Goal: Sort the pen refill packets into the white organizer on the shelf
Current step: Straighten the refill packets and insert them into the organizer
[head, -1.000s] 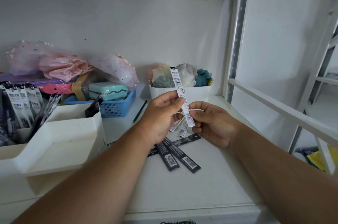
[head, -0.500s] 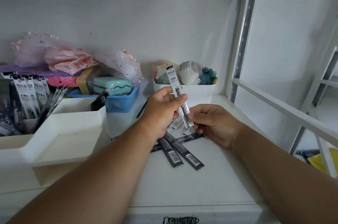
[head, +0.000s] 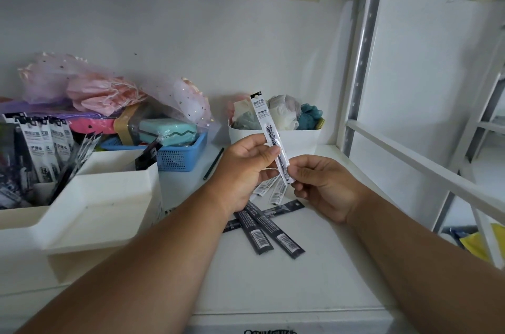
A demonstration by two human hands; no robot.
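Shelf (head: 273, 287); hands-hidden loose packets (head: 269, 232).

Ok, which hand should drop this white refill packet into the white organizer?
Left, probably. The left hand already pinches the white packet at its middle, and the organizer sits on that side. The right hand only steadies the lower end.

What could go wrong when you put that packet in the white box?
The white packet is pinched only by fingertips of the left hand and right hand, so it might slip. Reaching to the white organizer, an arm could sweep the black packets off the shelf.
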